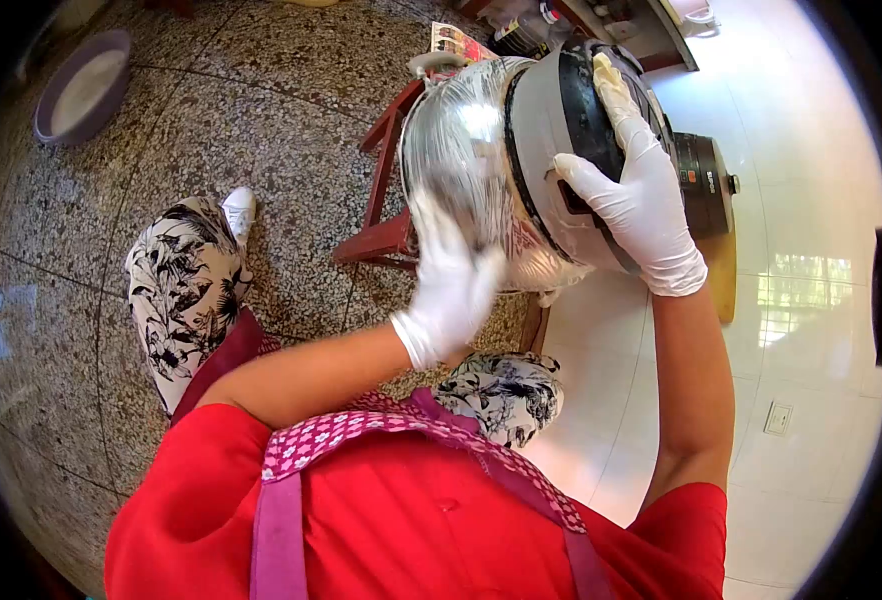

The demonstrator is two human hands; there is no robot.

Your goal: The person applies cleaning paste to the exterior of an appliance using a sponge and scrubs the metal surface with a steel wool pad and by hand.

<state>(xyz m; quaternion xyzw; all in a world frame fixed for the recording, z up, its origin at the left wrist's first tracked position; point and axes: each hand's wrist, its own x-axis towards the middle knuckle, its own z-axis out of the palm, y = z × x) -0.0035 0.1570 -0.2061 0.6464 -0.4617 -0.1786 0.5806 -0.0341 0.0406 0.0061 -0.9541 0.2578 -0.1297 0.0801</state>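
A large electric cooker [551,140] with a grey band, a black end and a shiny silver body [476,125] lies tipped on its side in front of me. The silver surface looks streaked and wet or film-covered. My right hand [636,195], in a white glove, grips the grey and black end, thumb on the band and fingers stretched over the black part. My left hand [451,285], also gloved in white, is against the silver side near its lower edge. Its fingers are smeared by motion, and a dark blur at their tips cannot be made out.
A red wooden stool [386,235] stands at the cooker's left. Beyond the black end is another dark appliance [701,175] by a white tiled wall [811,390]. A purple basin [111,45] sits on the speckled floor [251,100]. Bottles [531,35] stand behind the cooker.
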